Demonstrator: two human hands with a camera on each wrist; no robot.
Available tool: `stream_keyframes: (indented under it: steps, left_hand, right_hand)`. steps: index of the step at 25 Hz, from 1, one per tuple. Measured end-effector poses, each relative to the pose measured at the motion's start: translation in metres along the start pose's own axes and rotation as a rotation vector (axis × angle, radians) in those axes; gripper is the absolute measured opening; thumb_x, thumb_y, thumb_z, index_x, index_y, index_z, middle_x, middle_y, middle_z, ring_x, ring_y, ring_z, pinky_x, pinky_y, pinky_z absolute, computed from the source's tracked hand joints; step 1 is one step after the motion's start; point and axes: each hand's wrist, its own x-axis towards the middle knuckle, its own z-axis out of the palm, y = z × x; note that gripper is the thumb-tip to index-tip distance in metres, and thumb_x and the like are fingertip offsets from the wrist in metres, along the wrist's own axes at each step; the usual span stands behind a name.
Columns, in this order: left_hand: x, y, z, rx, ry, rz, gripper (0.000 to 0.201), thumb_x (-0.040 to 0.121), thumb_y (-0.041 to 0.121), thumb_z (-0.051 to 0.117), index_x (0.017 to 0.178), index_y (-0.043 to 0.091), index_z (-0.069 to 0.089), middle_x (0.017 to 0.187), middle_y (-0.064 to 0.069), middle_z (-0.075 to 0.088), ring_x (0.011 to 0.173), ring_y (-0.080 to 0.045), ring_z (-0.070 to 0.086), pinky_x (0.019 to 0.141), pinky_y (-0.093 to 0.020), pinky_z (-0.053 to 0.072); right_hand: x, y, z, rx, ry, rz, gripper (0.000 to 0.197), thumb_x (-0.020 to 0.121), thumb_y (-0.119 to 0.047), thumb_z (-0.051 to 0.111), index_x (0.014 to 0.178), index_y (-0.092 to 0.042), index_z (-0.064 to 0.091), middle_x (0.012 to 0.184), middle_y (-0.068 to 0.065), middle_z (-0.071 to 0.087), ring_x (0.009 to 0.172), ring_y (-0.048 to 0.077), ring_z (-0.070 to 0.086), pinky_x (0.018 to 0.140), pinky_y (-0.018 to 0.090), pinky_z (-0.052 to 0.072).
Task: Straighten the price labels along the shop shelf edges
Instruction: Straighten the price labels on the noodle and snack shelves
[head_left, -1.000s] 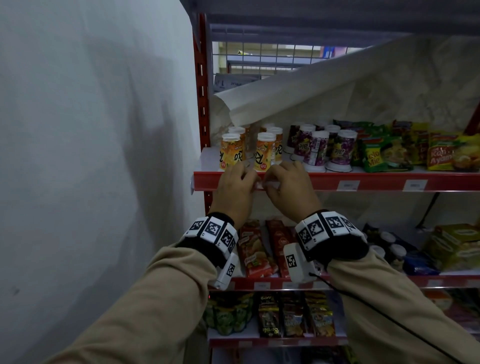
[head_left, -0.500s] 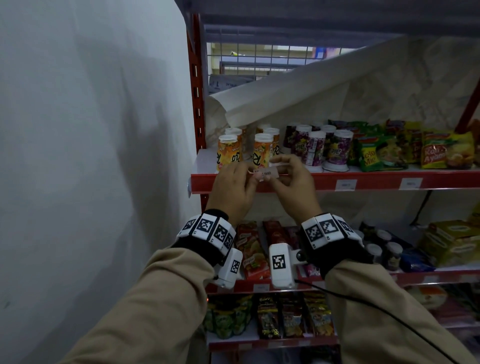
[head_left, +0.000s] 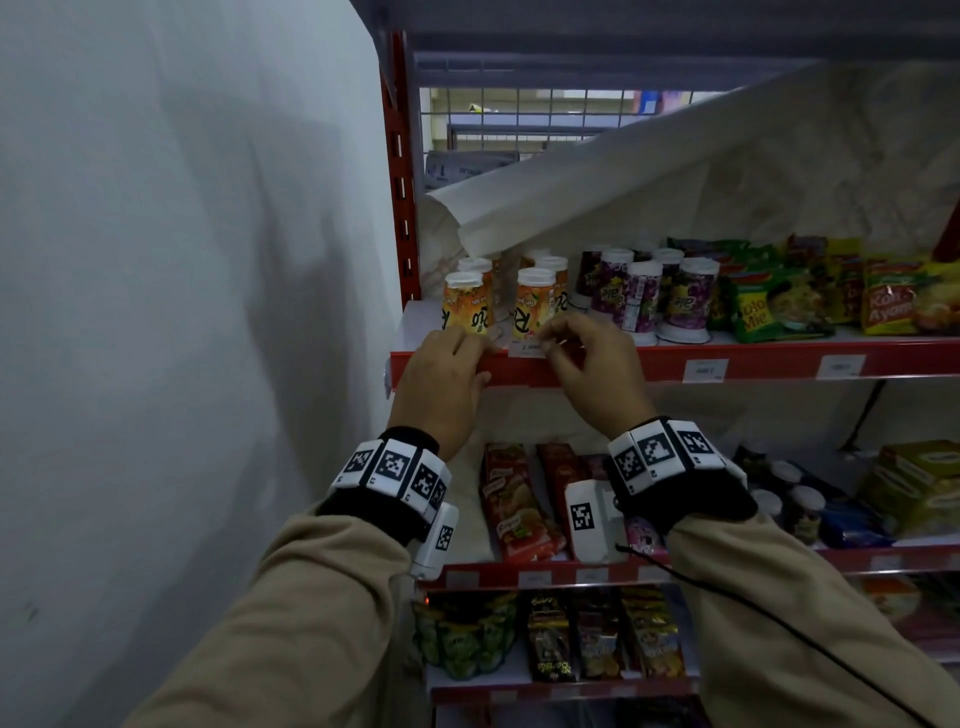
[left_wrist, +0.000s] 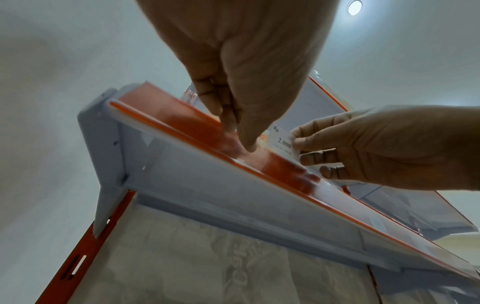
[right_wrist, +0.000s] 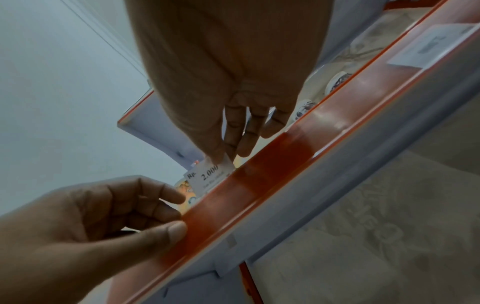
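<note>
Reseating step: right hand (head_left: 597, 364) pinches price label (head_left: 527, 347) above red shelf edge (head_left: 753, 358), 12 o'clock of rail; left hand (head_left: 447, 374) fingertips press rail. Next, likely: slide label down level

Orange cups (head_left: 465, 306) and purple cups (head_left: 641, 301) sat on the top shelf, noodle packs (head_left: 769, 306) to their right. Red snack packets (head_left: 511, 501) lay one level down, a white sheet (head_left: 623, 171) drooping behind everything.
</note>
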Motion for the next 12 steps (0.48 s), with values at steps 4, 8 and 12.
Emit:
stream_keyframes:
  steps: [4,8,12]
  left_hand:
    - [0.0005,0.0011,0.0007,-0.076,0.016,-0.081,0.039,0.086,0.022,0.065,0.122,0.015,0.052,0.099,0.0,0.06,0.096,-0.016,0.049,0.084,-0.027,0.042]
    - [-0.0009,0.0031,0.0005,-0.074,0.028,-0.065,0.04,0.086,0.021,0.065,0.124,0.015,0.054,0.1,-0.002,0.06,0.096,-0.017,0.049,0.084,-0.025,0.038]
    - [0.0024,0.005,-0.0006,0.016,0.008,-0.02,0.019,0.088,0.019,0.063,0.104,0.01,0.067,0.097,-0.008,0.057,0.093,-0.024,0.05,0.078,-0.032,0.043]
  right_hand:
    - [0.0027,-0.0019,0.0069,-0.009,-0.035,-0.069,0.01,0.086,-0.01,0.062,0.092,-0.016,0.068,0.091,-0.001,0.067,0.083,0.02,0.059,0.078,0.044,0.051]
    - [0.0055,-0.0013,0.0057,-0.002,-0.065,-0.074,0.014,0.086,-0.006,0.061,0.092,-0.016,0.068,0.092,0.0,0.065,0.083,0.019,0.059,0.077,0.041,0.051]
    - [0.0047,-0.0025,0.0031,-0.099,-0.208,-0.098,0.012,0.085,-0.01,0.063,0.093,-0.017,0.068,0.091,0.004,0.065,0.089,0.021,0.057,0.079,0.042,0.049]
